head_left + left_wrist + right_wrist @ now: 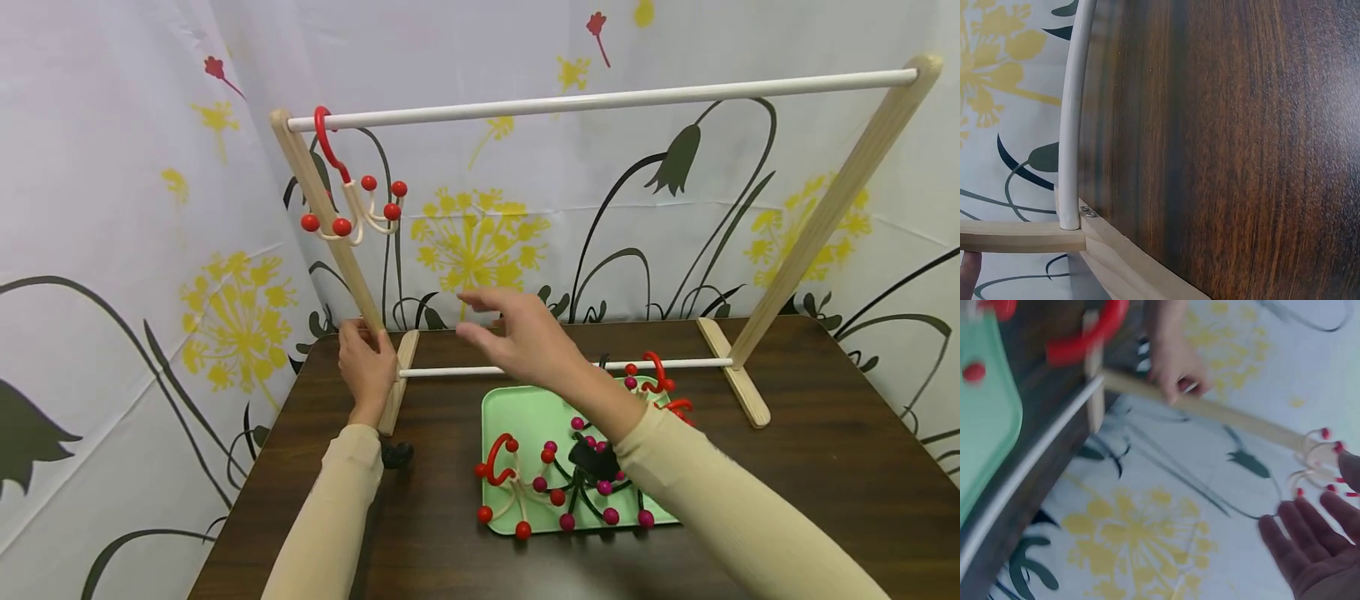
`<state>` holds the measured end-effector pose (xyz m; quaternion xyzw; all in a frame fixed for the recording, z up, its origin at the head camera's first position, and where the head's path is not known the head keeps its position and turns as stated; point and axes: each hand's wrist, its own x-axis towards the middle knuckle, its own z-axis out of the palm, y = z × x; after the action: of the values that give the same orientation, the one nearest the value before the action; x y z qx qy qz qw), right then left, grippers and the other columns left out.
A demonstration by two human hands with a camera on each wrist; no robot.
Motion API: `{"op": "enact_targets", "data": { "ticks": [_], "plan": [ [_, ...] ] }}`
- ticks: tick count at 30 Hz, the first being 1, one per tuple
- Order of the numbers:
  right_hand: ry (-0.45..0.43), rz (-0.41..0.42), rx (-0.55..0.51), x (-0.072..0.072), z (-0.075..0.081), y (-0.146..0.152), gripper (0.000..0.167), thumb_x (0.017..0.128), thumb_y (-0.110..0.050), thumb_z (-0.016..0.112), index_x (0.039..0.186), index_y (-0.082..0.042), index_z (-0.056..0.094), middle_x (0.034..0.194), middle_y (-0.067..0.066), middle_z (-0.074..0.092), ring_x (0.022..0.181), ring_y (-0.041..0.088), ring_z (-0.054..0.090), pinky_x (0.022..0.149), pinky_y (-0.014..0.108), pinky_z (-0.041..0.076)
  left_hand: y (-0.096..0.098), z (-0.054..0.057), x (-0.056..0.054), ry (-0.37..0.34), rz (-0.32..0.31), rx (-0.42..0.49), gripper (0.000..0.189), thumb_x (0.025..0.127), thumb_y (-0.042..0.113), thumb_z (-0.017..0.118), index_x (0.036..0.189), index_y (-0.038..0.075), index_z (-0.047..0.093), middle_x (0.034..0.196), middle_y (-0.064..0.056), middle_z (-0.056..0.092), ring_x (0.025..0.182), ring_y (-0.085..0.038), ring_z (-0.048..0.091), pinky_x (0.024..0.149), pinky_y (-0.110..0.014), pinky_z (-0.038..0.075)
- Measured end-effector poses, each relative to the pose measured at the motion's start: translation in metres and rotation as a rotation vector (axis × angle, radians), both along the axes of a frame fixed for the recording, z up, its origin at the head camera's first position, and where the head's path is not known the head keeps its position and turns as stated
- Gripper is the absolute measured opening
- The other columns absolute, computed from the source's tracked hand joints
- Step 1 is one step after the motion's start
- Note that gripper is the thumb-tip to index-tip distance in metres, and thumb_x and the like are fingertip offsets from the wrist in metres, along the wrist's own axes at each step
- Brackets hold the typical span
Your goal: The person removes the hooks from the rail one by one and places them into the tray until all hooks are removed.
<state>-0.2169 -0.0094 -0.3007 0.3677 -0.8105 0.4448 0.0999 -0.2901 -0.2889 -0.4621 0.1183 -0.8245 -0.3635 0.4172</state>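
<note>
My left hand (367,371) grips the lower part of the wooden left post (358,287) of a rack, thumb and fingers about it. In the left wrist view only one fingertip (969,270) shows, against the post. With fingers spread and nothing in them, my right hand (528,342) is raised in the air behind the green tray. A multi-armed hanger (356,212), cream with red ball tips and a red hook, hangs at the left end of the white top bar (600,102). In the right wrist view, its balls appear beyond my right fingers (1304,528).
On the tray (498,408) lie several similar hangers, some cream and red (517,487), others black with magenta balls (585,492); my right forearm covers part of them. A small black object (397,455) sits beside my left forearm. Behind the dark table (840,500) hangs a flowered curtain (480,50).
</note>
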Motion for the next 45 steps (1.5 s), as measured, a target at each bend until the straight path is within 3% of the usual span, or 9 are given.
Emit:
{"op": "enact_targets", "data": {
  "ticks": [6, 11, 15, 24, 27, 29, 33, 40, 45],
  "plan": [
    [0.113, -0.048, 0.072, -0.036, 0.014, -0.024, 0.052, 0.096, -0.023, 0.063, 0.144, -0.010, 0.048, 0.147, 0.005, 0.047, 0.134, 0.019, 0.044, 0.103, 0.034, 0.039, 0.003, 0.001, -0.001, 0.004, 0.011, 0.001, 0.024, 0.089, 0.013, 0.065, 0.107, 0.002, 0.053, 0.098, -0.016, 0.056, 0.083, -0.036, 0.058, 0.073, -0.055, 0.042],
    [0.207, -0.035, 0.134, -0.051, 0.023, -0.038, 0.071, 0.095, -0.026, 0.064, 0.155, -0.015, 0.027, 0.161, 0.000, 0.022, 0.144, 0.015, 0.027, 0.111, 0.035, 0.029, 0.006, 0.001, -0.002, -0.003, -0.002, 0.002, 0.025, 0.089, 0.014, 0.065, 0.107, 0.002, 0.053, 0.098, -0.016, 0.056, 0.085, -0.036, 0.058, 0.075, -0.055, 0.042],
    [0.240, -0.011, 0.176, -0.056, 0.035, -0.052, 0.076, 0.095, -0.030, 0.063, 0.157, -0.017, 0.022, 0.163, 0.000, 0.016, 0.146, 0.016, 0.022, 0.112, 0.034, 0.027, 0.006, 0.000, -0.004, 0.005, -0.002, 0.005, 0.024, 0.088, 0.012, 0.066, 0.105, 0.002, 0.053, 0.097, -0.017, 0.055, 0.084, -0.036, 0.058, 0.074, -0.055, 0.042],
    [0.317, -0.036, 0.471, -0.055, 0.061, -0.068, 0.077, 0.095, -0.039, 0.060, 0.157, -0.017, 0.021, 0.162, 0.002, 0.017, 0.147, 0.022, 0.017, 0.115, 0.035, 0.019, 0.009, -0.001, -0.004, -0.007, -0.019, 0.021, 0.024, 0.088, 0.012, 0.065, 0.106, 0.002, 0.053, 0.098, -0.016, 0.054, 0.085, -0.034, 0.058, 0.074, -0.054, 0.042],
    [0.286, -0.032, 0.430, -0.055, 0.063, -0.069, 0.074, 0.095, -0.036, 0.061, 0.156, -0.015, 0.025, 0.157, 0.005, 0.026, 0.140, 0.022, 0.031, 0.106, 0.033, 0.036, 0.008, 0.000, -0.003, 0.011, -0.007, 0.016, 0.024, 0.087, 0.010, 0.065, 0.105, 0.001, 0.053, 0.097, -0.017, 0.055, 0.084, -0.035, 0.058, 0.073, -0.054, 0.042],
    [0.261, -0.043, 0.371, -0.055, 0.064, -0.069, 0.075, 0.095, -0.033, 0.062, 0.156, -0.012, 0.024, 0.151, 0.008, 0.030, 0.125, 0.020, 0.046, 0.090, 0.030, 0.046, 0.008, 0.001, -0.002, 0.018, -0.001, 0.007, 0.024, 0.087, 0.010, 0.066, 0.104, 0.000, 0.053, 0.097, -0.018, 0.055, 0.084, -0.035, 0.058, 0.073, -0.054, 0.043],
    [0.222, -0.099, 0.236, -0.058, 0.065, -0.064, 0.076, 0.096, -0.028, 0.062, 0.155, -0.006, 0.020, 0.134, 0.011, 0.037, 0.090, 0.018, 0.052, 0.067, 0.026, 0.044, 0.006, 0.003, 0.000, 0.014, 0.004, -0.003, 0.023, 0.087, 0.010, 0.065, 0.104, 0.000, 0.053, 0.097, -0.018, 0.055, 0.083, -0.037, 0.058, 0.074, -0.055, 0.043],
    [0.152, -0.276, 0.084, -0.068, 0.064, -0.055, 0.062, 0.099, -0.031, 0.055, 0.151, -0.004, 0.033, 0.111, 0.009, 0.048, 0.082, 0.017, 0.048, 0.068, 0.028, 0.041, 0.003, 0.002, 0.002, 0.021, 0.016, -0.001, 0.023, 0.088, 0.011, 0.065, 0.105, 0.001, 0.053, 0.096, -0.017, 0.055, 0.082, -0.037, 0.058, 0.072, -0.055, 0.042],
    [0.117, -0.389, 0.023, -0.073, 0.066, -0.047, 0.056, 0.098, -0.032, 0.057, 0.146, -0.006, 0.043, 0.109, 0.009, 0.056, 0.086, 0.019, 0.053, 0.074, 0.032, 0.045, 0.004, 0.003, 0.002, 0.028, 0.012, -0.006, 0.023, 0.088, 0.010, 0.066, 0.105, 0.000, 0.053, 0.095, -0.017, 0.055, 0.082, -0.036, 0.059, 0.072, -0.055, 0.043]
  ]
}}
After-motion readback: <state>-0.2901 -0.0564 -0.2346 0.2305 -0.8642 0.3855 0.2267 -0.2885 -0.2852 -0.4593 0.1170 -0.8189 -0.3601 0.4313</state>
